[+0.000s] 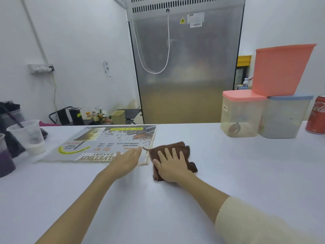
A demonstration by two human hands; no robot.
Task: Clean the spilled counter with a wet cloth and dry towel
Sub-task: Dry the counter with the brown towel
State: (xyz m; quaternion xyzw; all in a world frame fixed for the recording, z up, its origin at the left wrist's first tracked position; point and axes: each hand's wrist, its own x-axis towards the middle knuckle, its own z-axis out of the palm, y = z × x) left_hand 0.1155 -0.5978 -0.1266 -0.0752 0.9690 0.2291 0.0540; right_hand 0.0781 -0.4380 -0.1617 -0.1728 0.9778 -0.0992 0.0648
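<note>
Head camera, looking down at a white counter. My right hand lies flat, fingers spread, pressing a folded brown cloth onto the counter just beside a laminated menu. My left hand is flat too, fingers straight, holding the menu's near corner and gripping nothing. I judge the wiping is underway; I see no spill, and cannot tell whether this cloth is the wet or dry one. The menu, upside down to me, reads "BAKERY", "AMERICANO", "MUST TRY IN TAWAU". A red Coca-Cola can stands far right.
</note>
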